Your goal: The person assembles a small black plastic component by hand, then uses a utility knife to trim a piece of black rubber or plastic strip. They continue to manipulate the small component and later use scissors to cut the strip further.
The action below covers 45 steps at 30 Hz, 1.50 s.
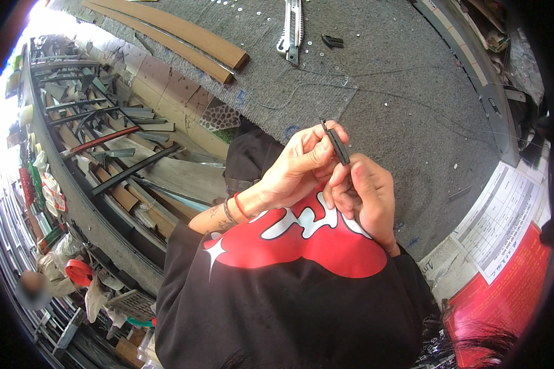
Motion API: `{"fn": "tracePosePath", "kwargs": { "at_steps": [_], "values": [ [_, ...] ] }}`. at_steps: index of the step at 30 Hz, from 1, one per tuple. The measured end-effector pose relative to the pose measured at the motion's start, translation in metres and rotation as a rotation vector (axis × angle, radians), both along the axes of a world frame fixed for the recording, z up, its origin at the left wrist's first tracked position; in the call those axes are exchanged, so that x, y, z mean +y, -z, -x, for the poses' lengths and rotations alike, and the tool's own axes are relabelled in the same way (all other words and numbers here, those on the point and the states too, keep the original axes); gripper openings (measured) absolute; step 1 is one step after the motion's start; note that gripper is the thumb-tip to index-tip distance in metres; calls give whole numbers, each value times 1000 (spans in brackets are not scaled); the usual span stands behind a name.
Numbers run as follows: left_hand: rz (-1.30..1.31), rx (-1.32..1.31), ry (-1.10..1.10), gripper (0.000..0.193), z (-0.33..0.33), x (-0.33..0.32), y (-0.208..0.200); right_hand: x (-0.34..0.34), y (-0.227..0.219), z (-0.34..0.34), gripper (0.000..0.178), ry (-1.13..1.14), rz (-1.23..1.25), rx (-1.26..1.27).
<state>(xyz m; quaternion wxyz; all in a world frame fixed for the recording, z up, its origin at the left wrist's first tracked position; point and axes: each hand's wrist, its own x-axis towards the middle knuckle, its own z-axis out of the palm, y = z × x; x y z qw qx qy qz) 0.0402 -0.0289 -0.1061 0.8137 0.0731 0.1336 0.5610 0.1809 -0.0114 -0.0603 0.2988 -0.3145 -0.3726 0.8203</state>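
Blk pc [337, 145] is held up by nr edge of desk [406, 117]: L hand [305, 158] pinches its upper part, R hand [372, 200] curled at lower end, can't tell if gripping. Prob. light, stiff, slightly slick; thin bits may snap, so best held by long sides.

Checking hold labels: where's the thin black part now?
Head view, right of centre: the thin black part is pinched in the left hand, its lower end by the right hand, above the red shirt print.
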Motion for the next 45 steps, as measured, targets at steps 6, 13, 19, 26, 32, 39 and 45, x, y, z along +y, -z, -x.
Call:
{"fn": "tracePosePath", "kwargs": {
  "at_steps": [6, 13, 19, 26, 32, 39, 45],
  "values": [
    [-30, 15, 21, 28, 1, 0, 4, 0, 2, -1, 37, 9, 18, 16],
    [-5, 99, 9, 31, 1, -1, 2, 0, 3, 0, 39, 5, 12, 35],
    [-33, 70, 24, 29, 2, -1, 0, -3, 3, 3, 44, 24, -51, -59],
    [-71, 189, 51, 31, 5, 0, -13, -1, 4, 0, 40, 18, 13, -23],
    [-23, 368, 61, 43, 7, -1, -28, -2, 7, -1, 40, 22, 35, 34],
    [-271, 973, -343, 62, 0, 1, -31, -2, 8, 2, 40, 55, 138, 168],
    [-749, 1382, -387, 58, 16, 4, -36, -1, 11, 0, 40, 0, 122, 118]
  ]
}}
